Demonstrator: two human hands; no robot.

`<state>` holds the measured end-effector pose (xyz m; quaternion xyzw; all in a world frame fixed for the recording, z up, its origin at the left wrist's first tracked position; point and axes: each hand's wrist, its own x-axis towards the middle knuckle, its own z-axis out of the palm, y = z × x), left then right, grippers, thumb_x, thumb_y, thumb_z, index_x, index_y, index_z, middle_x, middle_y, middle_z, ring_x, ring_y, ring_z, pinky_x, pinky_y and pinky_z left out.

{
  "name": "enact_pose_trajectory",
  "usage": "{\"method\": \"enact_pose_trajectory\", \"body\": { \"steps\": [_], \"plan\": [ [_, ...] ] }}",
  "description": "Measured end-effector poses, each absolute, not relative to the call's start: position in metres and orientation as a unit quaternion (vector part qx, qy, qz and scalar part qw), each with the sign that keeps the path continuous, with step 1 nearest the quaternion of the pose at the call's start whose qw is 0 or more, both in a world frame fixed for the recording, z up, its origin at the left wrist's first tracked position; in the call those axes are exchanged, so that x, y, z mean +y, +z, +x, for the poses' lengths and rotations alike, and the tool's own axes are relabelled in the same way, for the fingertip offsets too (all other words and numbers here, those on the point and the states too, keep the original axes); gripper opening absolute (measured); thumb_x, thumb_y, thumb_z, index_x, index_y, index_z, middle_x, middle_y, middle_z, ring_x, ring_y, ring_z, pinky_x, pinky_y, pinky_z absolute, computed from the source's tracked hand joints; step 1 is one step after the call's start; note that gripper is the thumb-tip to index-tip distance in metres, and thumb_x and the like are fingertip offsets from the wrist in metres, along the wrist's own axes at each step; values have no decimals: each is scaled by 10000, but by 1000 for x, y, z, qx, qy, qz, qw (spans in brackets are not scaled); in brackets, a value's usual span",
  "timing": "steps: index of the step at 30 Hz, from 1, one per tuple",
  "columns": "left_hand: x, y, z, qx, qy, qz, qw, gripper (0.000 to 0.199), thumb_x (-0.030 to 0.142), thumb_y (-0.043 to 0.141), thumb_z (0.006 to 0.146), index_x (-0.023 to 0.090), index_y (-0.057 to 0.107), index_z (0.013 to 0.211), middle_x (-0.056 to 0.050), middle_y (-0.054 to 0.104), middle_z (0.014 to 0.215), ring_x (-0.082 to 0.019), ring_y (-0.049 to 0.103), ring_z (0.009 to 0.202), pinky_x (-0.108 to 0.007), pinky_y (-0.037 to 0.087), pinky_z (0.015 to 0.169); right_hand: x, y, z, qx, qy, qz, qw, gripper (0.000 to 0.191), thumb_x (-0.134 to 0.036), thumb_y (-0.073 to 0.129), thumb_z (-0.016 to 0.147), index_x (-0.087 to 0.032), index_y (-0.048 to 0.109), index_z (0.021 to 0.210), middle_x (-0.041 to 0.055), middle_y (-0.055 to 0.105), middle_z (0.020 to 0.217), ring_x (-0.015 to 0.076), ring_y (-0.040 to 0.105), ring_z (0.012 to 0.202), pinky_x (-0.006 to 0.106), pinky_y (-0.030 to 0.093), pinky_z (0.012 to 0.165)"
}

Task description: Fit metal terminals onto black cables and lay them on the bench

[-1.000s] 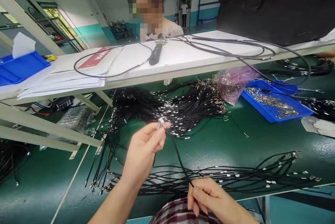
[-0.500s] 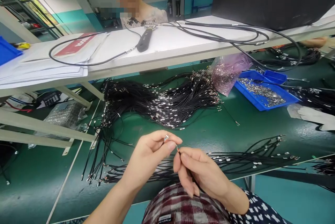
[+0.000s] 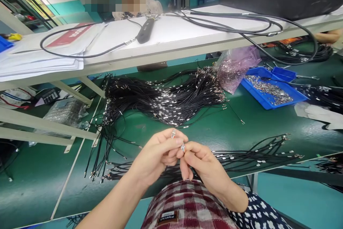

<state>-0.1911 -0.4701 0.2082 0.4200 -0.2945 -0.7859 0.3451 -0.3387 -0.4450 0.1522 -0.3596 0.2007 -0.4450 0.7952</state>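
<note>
My left hand (image 3: 160, 152) is closed, thumb and index finger pinched at a small silvery metal fitting (image 3: 183, 147). A second small silvery piece (image 3: 173, 134) shows against its index finger. My right hand (image 3: 207, 164) meets it fingertip to fingertip, pinching the end of a black cable at that fitting; most of the cable is hidden by the fingers. Behind and below both hands lies a row of loose black cables (image 3: 235, 157) with silvery ends. Farther back rests a thick bundle of black cables (image 3: 160, 98) with many silvery sleeves.
A blue tray (image 3: 268, 104) of small metal parts stands at the right, beside a pinkish plastic bag (image 3: 233, 68) of parts. White gloves (image 3: 318, 114) lie nearby. Above runs a white shelf (image 3: 112, 48) bearing papers, a dark-handled tool (image 3: 147, 30) and looped cable. A person stands behind it.
Both hands have moved slightly up in view and closer together. A silvery fitting now shows between the fingertips, where the bare cable end showed before.
</note>
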Motion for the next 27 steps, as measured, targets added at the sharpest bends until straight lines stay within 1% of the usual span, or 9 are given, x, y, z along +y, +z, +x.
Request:
{"method": "enact_pose_trajectory", "body": {
  "steps": [2, 4, 6, 8, 11, 15, 20, 24, 27],
  "plan": [
    [-468, 208, -194, -292, -778, 422, 362, 93, 227, 652, 818, 169, 619, 882, 77, 380, 499, -26, 225, 430, -152, 161, 411, -444, 150, -339, 199, -444, -349, 801, 162, -278, 539, 956, -164, 644, 910, -5, 631, 588, 66, 501, 481, 159, 404, 508],
    [-463, 207, -196, -325, -746, 432, 390, 90, 234, 650, 831, 191, 615, 903, 57, 449, 540, -38, 324, 461, -150, 233, 433, -443, 150, -340, 198, -444, -342, 804, 159, -282, 546, 955, -164, 641, 910, -8, 627, 582, 62, 489, 476, 154, 393, 506],
    [-456, 206, -196, -395, -684, 444, 422, 67, 229, 642, 846, 205, 638, 908, 22, 539, 653, -61, 458, 553, -166, 352, 502, -442, 150, -341, 195, -446, -338, 806, 155, -286, 551, 953, -165, 639, 912, -9, 627, 582, 61, 487, 477, 152, 389, 507],
    [-449, 205, -194, -485, -595, 454, 451, 95, 196, 623, 862, 227, 670, 938, 5, 562, 768, -80, 528, 664, -191, 426, 598, -441, 151, -341, 191, -449, -333, 807, 158, -290, 549, 955, -166, 637, 917, -8, 625, 583, 62, 491, 479, 150, 387, 506],
    [-440, 203, -189, -612, -447, 454, 469, 248, 107, 575, 873, 249, 677, 1048, -12, 549, 848, -93, 526, 749, -186, 428, 613, -442, 152, -341, 186, -453, -319, 812, 160, -290, 541, 959, -166, 631, 913, -9, 621, 576, 59, 485, 466, 143, 373, 486],
    [-435, 199, -185, -742, -308, 407, 435, 417, 14, 509, 846, 173, 604, 1219, -61, 554, 903, -131, 534, 804, -232, 464, 638, -443, 151, -340, 186, -454, -310, 814, 173, -304, 547, 957, -161, 628, 906, -7, 620, 577, 59, 493, 463, 142, 375, 481],
    [-434, 185, -184, -823, -172, 394, 372, 536, 25, 519, 809, 134, 497, 1333, -81, 515, 901, -164, 514, 779, -301, 472, 640, -442, 147, -340, 214, -458, -288, 814, 172, -305, 550, 956, -159, 628, 910, -14, 610, 589, 55, 491, 469, 140, 370, 479],
    [-433, 179, -185, -836, -147, 399, 347, 567, 40, 524, 810, 159, 469, 1362, -69, 488, 876, -156, 479, 724, -295, 436, 592, -438, 147, -335, 246, -457, -283, 807, 171, -307, 545, 955, -161, 612, 896, -19, 592, 590, 55, 468, 483, 150, 361, 497],
    [-437, 190, -177, -788, -252, 417, 377, 425, 58, 501, 848, 211, 601, 1231, -50, 504, 842, -149, 490, 731, -289, 411, 599, -447, 148, -346, 279, -452, -312, 788, 184, -342, 537, 950, -175, 590, 893, -33, 550, 561, 62, 422, 471, 173, 323, 484]
  ]
}}
